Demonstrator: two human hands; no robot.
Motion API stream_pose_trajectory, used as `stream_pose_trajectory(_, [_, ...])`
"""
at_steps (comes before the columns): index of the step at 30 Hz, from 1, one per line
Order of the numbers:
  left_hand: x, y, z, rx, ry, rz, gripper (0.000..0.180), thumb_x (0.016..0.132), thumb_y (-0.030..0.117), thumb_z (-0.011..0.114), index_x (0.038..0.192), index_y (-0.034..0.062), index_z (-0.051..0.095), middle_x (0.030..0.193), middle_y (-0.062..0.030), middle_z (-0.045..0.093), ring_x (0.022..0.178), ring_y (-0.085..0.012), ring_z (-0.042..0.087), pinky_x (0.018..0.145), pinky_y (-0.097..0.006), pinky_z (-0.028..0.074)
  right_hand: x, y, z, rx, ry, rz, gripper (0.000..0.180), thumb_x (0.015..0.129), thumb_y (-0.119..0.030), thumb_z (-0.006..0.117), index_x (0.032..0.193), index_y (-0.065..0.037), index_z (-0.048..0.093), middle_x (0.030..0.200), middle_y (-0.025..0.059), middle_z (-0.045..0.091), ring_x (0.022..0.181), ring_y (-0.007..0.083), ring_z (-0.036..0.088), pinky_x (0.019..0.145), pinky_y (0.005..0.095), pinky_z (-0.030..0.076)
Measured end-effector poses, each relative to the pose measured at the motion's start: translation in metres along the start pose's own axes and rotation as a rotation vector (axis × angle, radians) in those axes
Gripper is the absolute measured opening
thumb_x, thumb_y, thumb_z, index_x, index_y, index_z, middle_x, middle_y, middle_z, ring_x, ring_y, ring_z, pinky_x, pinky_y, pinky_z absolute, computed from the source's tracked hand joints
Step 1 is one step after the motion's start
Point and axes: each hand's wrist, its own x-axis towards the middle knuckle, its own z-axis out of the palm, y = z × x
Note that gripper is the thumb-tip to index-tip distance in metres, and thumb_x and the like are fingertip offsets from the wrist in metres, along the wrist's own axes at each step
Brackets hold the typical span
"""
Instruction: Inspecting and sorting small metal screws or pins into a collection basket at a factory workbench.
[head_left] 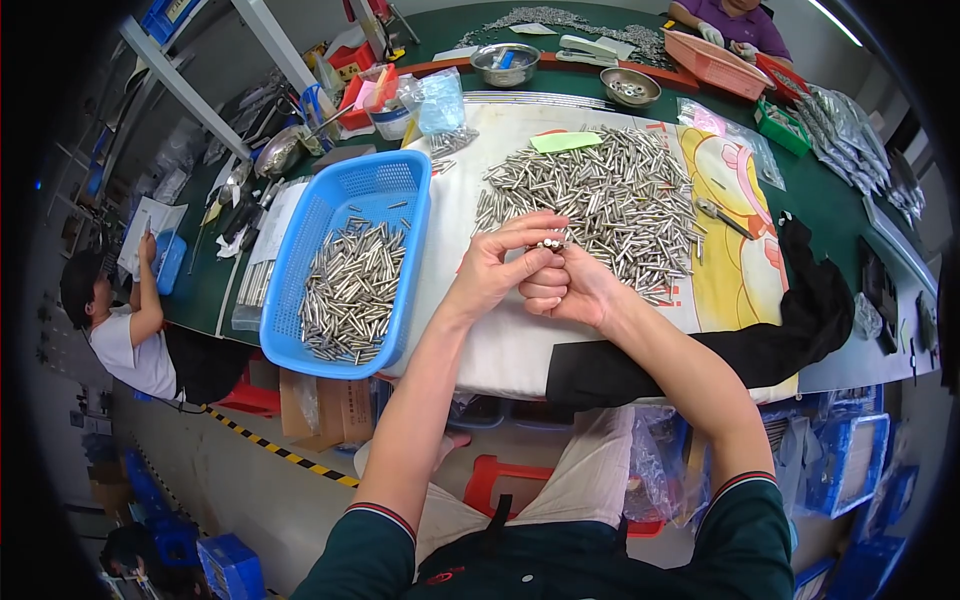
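Both hands meet over the cloth at the near edge of a wide heap of short silvery metal pins [610,190]. Between them is a small bunch of metal pins [549,244], whose round ends show. My left hand [497,268] curls over the bunch, thumb and fingers closed on it. My right hand [578,286] is folded below and beside it, fingers bent in against the same pins; its palm is hidden. To the left stands a blue plastic basket [418,235], partly filled with more loose pins [352,290].
A green paper slip [566,142] lies on the heap. Black cloth [660,370] runs along the near right edge. Metal bowls [504,64] stand at the back. One co-worker [740,25] sits at the far right, another [115,320] at the left. A tool with a dark handle [724,217] lies right.
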Motion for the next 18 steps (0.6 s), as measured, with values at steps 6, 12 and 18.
stream_pose_trajectory(6, [-0.0002, 0.0001, 0.0009, -0.023, 0.000, -0.012, 0.023, 0.079, 0.008, 0.060, 0.101, 0.0048, 0.067, 0.116, -0.0135, 0.058, 0.116, -0.0234, 0.048, 0.099, -0.037, 0.035, -0.0009, 0.0002, 0.0000, 0.020, 0.021, 0.000, 0.045, 0.096, -0.035, 0.033, 0.055, -0.017, 0.033, 0.044, -0.0068, 0.019, 0.041, 0.0078, 0.022, 0.040, 0.0238, 0.020])
stream_pose_trajectory(12, [-0.0010, -0.0015, 0.0005, -0.031, 0.000, -0.022, 0.022, 0.079, 0.005, 0.059, 0.100, 0.0041, 0.067, 0.117, -0.0142, 0.057, 0.115, -0.0228, 0.049, 0.097, -0.036, 0.037, -0.0008, -0.0003, 0.0020, 0.002, 0.025, 0.006, 0.046, 0.096, -0.035, 0.032, 0.054, -0.017, 0.033, 0.044, -0.0067, 0.019, 0.040, 0.0079, 0.021, 0.040, 0.0238, 0.020])
stream_pose_trajectory(18, [-0.0012, -0.0004, 0.0018, -0.049, 0.007, -0.044, 0.022, 0.080, 0.003, 0.058, 0.100, 0.0033, 0.066, 0.118, -0.0147, 0.057, 0.113, -0.0223, 0.050, 0.095, -0.034, 0.039, -0.0008, -0.0011, 0.0025, -0.029, 0.069, 0.010, 0.047, 0.096, -0.036, 0.032, 0.053, -0.018, 0.031, 0.044, -0.0065, 0.018, 0.040, 0.0081, 0.021, 0.040, 0.0239, 0.020])
